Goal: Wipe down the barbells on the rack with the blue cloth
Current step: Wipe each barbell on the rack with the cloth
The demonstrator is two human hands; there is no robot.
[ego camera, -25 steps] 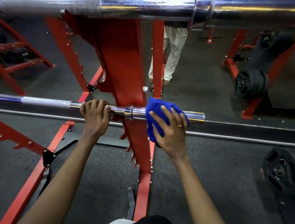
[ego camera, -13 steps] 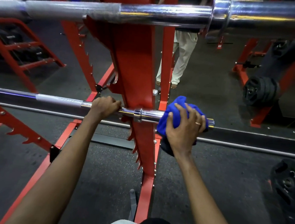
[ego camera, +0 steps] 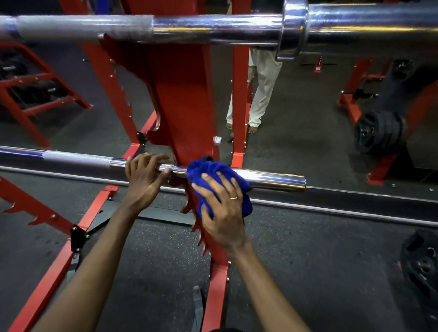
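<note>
The right hand (ego camera: 223,213) clutches the bunched blue cloth (ego camera: 213,177) against the lower chrome barbell (ego camera: 269,179), right at the red steel rack upright (ego camera: 180,105). Just left of it, the left hand (ego camera: 143,179) curls loosely over the same bar; whether it truly grips, I cannot tell. A thicker chrome barbell (ego camera: 213,30) rests higher on the rack, nearer. Black weight plates (ego camera: 426,264) lie on the floor, right.

blue cloth (ego camera: 209,171) bunched over lower barbell (ego camera: 269,179)
</note>
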